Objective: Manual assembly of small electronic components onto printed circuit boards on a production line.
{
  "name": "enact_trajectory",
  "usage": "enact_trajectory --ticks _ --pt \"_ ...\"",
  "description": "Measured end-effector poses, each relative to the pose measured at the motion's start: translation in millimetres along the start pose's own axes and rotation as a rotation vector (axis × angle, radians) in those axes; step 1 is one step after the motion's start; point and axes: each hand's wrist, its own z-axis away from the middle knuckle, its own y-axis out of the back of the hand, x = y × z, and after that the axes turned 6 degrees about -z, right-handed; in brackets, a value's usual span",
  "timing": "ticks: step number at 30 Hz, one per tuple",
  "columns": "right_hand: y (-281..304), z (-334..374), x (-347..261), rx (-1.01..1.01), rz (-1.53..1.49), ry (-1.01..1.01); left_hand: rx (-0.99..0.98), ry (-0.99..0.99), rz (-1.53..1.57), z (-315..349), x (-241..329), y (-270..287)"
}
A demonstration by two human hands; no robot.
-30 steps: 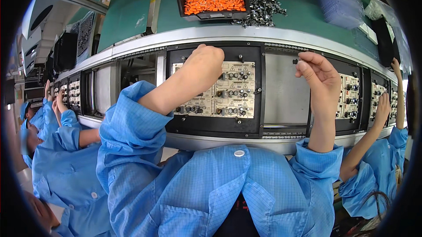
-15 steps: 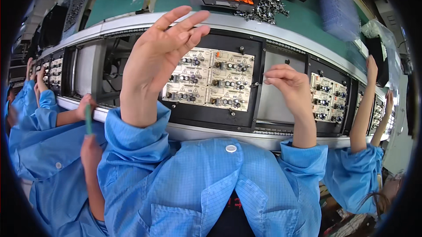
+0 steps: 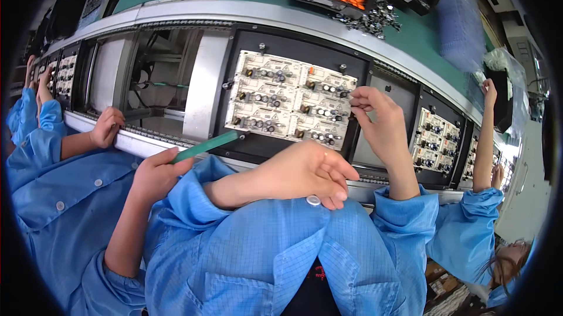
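The blue grid-checked smock (image 3: 246,245) has bunched sleeves (image 3: 406,213) and a pale button (image 3: 314,200).

The left forearm (image 3: 246,189) runs almost level across the front of the body, its wrist (image 3: 281,173) nearly straight. The left hand (image 3: 319,172) points rightward, its fingers (image 3: 341,166) loosely bent and slightly spread. The right forearm (image 3: 404,178) rises steeply, leaning left. The right hand (image 3: 381,115) sits higher in view, fingers bent and drawn close to the thumb (image 3: 363,119); whether their tips meet is too small to tell.
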Motion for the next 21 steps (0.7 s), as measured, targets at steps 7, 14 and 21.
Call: enact_trajectory --ticks 7,14,21 --pt "-4 -6 -9 -0.034 0.102 0.007 -0.194 0.015 -0.278 -14 -23 10" --pt "-2 -9 -17 -0.055 0.213 -0.045 -0.230 -0.124 -0.395 -14 -22 13" --pt "5 11 -10 0.154 0.150 -0.103 -0.247 -0.145 -0.373 -13 -27 15"
